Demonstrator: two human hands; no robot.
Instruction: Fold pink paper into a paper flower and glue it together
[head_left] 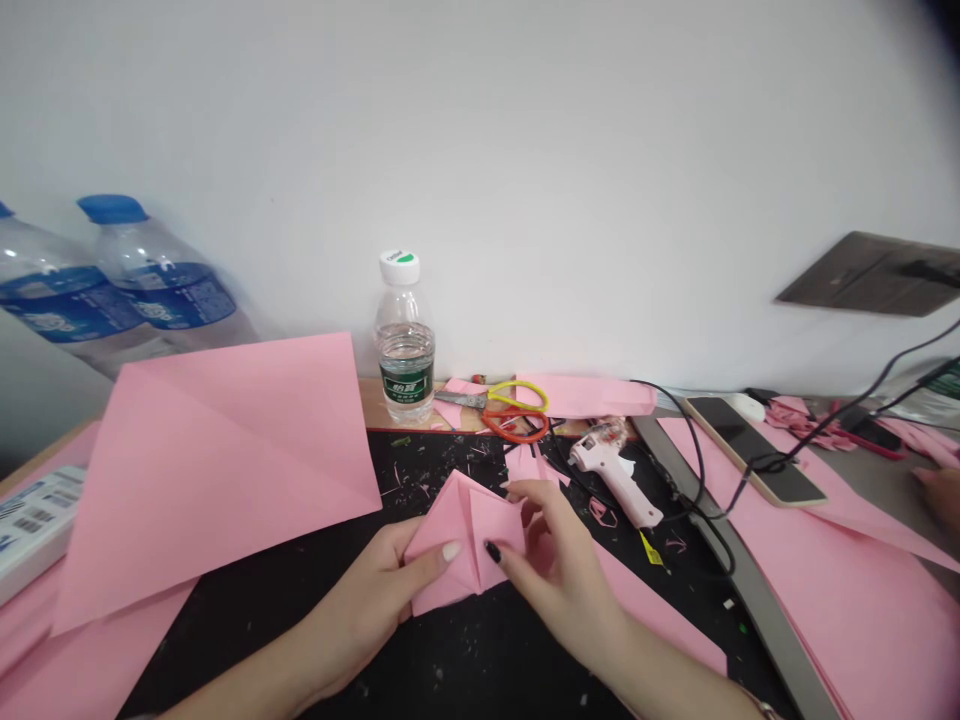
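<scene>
While the left hand [379, 585] is curled closed around the near-left side of a folded pink paper [451, 525], its thumb pressed flat on top and its fingers hidden beneath, the right hand [574, 575] pinches the opposite edge, fingers bent and the dark-nailed thumb lying on the front face. The folded paper sits just below the centre of the frame, above a black mat [300, 645] dotted with small scraps, with a crease running down its middle between the two thumbs. A large pink sheet [225, 470] spreads across the left of the frame, partly over a white box [34, 525] at the left edge; blue-labelled bottles [176, 290] stand behind it at upper left. Near the centre are a small water bottle [406, 365] with a white cap and scissors [516, 424] with one yellow and one orange handle loop. Right of centre lies a pale glue gun [622, 485], among dark cables [701, 460]. Farther right, a phone [754, 450] rests partly on more pink paper [862, 590], and another person's hand [943, 495] shows at the right edge
</scene>
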